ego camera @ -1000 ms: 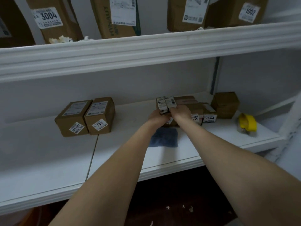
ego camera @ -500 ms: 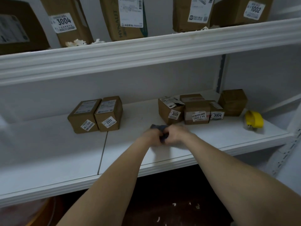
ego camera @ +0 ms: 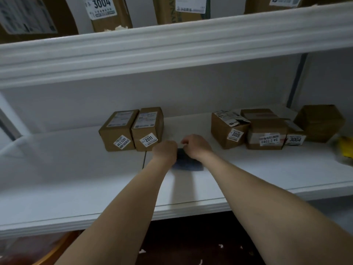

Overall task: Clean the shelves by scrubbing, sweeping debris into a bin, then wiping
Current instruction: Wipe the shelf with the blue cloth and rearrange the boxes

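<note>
Both curled hands, left hand (ego camera: pixel 165 152) and right hand (ego camera: pixel 197 146), clamp one dark blue cloth (ego camera: pixel 188 165) lying mid-shelf (ego camera: pixel 76 178), between two labelled boxes (ego camera: pixel 148 129) at left and five boxes (ego camera: pixel 266 133) clustered at right.

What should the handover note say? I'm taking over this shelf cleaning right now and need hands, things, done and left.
Left hand and right hand: both over the dark blue cloth; blur hides whether either grips it.
The cloth lies on the middle shelf, between the box labelled 2011 and the box labelled 3005.
Done: cannot tell from this view.
Left: wipe this shelf; clear the white scraps on the upper shelf and the bits on the floor.
</note>
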